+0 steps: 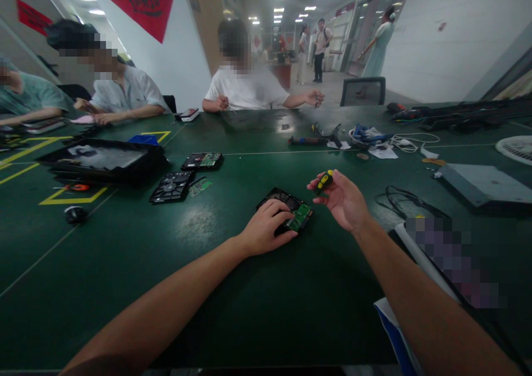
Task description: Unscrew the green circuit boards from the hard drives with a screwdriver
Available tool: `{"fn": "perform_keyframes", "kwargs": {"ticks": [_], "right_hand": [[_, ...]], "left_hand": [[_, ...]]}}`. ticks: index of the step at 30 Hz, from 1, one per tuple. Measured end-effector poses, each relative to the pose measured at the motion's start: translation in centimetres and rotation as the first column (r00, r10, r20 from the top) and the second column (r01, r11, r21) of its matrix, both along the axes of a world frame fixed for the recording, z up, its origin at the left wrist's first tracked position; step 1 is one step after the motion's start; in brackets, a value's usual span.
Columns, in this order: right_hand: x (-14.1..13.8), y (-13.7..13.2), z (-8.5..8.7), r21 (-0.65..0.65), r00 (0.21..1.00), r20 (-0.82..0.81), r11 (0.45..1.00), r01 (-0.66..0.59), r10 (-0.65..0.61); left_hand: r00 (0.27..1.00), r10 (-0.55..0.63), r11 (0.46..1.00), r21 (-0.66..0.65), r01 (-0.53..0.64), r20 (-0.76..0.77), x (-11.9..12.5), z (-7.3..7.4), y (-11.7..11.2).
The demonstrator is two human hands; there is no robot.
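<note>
A hard drive (pixel 300 216) with a green circuit board lies on the green table in front of me. My left hand (pixel 269 224) rests over its left part, fingers across the top and thumb along the near edge, gripping it. Just right of the drive and above the table, my right hand (pixel 346 203) holds a screwdriver (pixel 323 182) by its black and yellow handle; its shaft is hard to make out. Farther left lie a second hard drive (pixel 202 161), a black drive casing (pixel 172 187) and a loose green circuit board (pixel 200 186).
A black tray (pixel 102 162) and a mouse (pixel 76 214) are on the left. Cables (pixel 374 136) lie at the back right, near a grey metal box (pixel 486 184). Across the table sits a person in white (pixel 253 87); more people sit at the left.
</note>
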State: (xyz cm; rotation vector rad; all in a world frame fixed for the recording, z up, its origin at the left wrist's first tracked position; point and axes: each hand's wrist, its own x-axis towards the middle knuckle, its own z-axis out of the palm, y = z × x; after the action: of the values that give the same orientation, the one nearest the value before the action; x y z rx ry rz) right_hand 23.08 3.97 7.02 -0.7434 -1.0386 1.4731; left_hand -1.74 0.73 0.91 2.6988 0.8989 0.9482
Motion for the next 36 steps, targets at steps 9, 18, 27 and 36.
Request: {"fn": "perform_keyframes", "kwargs": {"ticks": [9,18,27,36], "right_hand": [[0.13,0.05,0.01,0.055,0.998,0.024,0.997,0.049,-0.05],[-0.12,0.0,0.05,0.007,0.999,-0.032,1.0,0.012,-0.011],[0.0,-0.11,0.22,0.081,0.995,0.022,0.993,0.092,-0.094],[0.15,0.44,-0.26,0.027,0.998,-0.029,0.998,0.052,-0.052]], "left_hand": [[1.0,-0.003,1.0,-0.009,0.003,0.016,0.07,-0.12,0.02],[1.0,0.005,1.0,-0.003,-0.005,0.0,0.04,-0.12,0.05],[1.0,0.01,1.0,-0.009,-0.01,-0.005,0.03,-0.03,-0.05],[1.0,-0.003,1.0,0.014,0.003,0.009,0.07,-0.19,0.07]]}}
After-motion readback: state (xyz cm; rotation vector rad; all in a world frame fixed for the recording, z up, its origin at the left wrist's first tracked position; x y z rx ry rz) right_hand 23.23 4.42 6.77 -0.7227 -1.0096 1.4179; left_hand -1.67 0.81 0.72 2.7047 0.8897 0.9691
